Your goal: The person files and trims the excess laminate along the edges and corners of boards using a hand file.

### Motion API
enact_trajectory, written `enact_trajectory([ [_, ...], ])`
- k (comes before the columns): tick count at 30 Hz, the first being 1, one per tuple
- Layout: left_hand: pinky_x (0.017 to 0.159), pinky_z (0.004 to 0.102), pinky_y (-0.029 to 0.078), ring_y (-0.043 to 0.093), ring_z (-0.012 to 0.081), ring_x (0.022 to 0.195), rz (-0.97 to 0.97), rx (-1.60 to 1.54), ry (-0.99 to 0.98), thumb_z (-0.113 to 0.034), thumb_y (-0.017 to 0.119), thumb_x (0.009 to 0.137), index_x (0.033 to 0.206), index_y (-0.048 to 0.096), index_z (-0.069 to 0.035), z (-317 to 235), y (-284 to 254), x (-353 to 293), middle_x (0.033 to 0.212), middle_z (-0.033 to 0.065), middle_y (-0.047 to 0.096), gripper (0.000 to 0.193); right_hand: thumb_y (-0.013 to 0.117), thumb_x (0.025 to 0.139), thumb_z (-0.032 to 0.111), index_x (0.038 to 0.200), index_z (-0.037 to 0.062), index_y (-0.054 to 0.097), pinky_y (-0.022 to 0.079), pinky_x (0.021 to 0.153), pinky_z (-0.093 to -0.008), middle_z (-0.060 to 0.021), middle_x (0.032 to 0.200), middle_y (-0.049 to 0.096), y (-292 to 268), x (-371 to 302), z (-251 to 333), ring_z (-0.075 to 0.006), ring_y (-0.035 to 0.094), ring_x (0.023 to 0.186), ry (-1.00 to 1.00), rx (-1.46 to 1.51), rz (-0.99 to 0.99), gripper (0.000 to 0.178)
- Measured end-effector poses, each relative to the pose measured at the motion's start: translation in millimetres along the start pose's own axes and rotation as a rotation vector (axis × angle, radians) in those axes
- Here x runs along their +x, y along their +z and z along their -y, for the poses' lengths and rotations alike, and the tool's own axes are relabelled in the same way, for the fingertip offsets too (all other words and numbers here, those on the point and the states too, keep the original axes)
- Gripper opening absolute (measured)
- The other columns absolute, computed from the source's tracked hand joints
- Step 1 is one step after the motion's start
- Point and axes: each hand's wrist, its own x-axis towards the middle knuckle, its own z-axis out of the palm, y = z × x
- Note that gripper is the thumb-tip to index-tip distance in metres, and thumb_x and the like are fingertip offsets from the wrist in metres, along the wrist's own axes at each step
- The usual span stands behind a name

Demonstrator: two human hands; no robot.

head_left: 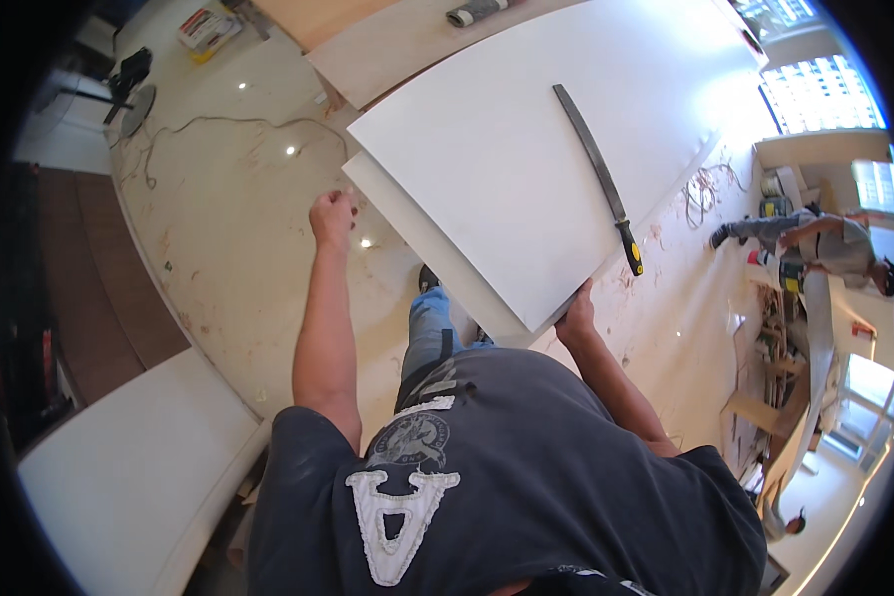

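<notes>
Hands apart at this moment: the left hand point(334, 219) hangs in the air left of centre, fingers curled, just off the boards, and whether it pinches anything small I can't tell. Down at lower centre, the right hand point(577, 316) is against the near corner, its fingers partly hidden, so how firmly it grips, and which board, can't be told. Top white board point(497, 189) spreads across the upper middle of the frame, skewed over a lower board point(432, 248) that pokes out along its left side. And look at that file point(593, 149)! It lies loose right of centre, handle jutting past the board's edge. A tilt or shove could well send it sliding, its teeth scoring that clean white face, or a passing arm might catch the handle and drop it to the floor. One-sided support looks risky too: push that corner and the top board could swing. Upper left, a loose cord point(228, 121) crosses the floor, a possible snag for feet.
</notes>
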Motion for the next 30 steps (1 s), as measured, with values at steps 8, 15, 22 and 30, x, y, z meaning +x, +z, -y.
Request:
enact_trajectory([
  [8,0.046,0.0284,0.045,0.062,0.014,0.061,0.042,-0.086,-0.237,-0.017,0.068,0.088,0.093,0.066,-0.004,65,27,-178,0.072,0.0041,0.062,0.015,0.056,0.1,0.037,0.123,-0.0006,0.055,0.052,0.086,-0.0352,-0.0131,0.112,0.063,-84,-16,8,-0.0237,0.064,0.099,-0.129,-0.516,-0.153,0.043],
  [15,0.054,0.03,0.049,0.063,0.0152,0.066,0.04,0.004,-0.139,-0.017,0.069,0.088,0.097,0.065,0.001,75,26,-242,0.079,0.0074,0.065,0.021,0.07,0.087,0.016,0.114,-0.0008,0.06,0.046,0.092,-0.0457,-0.0207,0.106,0.063,-61,-38,97,-0.039,0.057,0.105,-1.296,-1.12,-0.097,0.034],
  [22,0.064,0.0301,0.053,0.064,0.0158,0.068,0.003,-0.012,0.032,-0.016,0.07,0.088,0.107,0.065,0.006,43,46,-277,0.087,0.0109,0.067,0.03,0.072,0.084,0.032,0.118,0.0,0.059,0.046,0.094,-0.0484,-0.0207,0.113,0.061,-42,33,145,-0.0398,0.058,0.109,-1.069,-1.574,-0.194,0.048],
  [30,0.059,0.0257,0.047,0.062,0.0126,0.073,0.127,-0.161,-0.076,-0.021,0.067,0.088,0.111,0.064,-0.001,36,44,-291,0.087,0.0049,0.064,0.03,0.071,0.088,0.032,0.099,0.0075,0.06,0.054,0.064,-0.0383,-0.0064,0.083,0.063,-57,49,150,-0.0207,0.064,0.072,-0.027,-0.934,0.366,0.029],
])
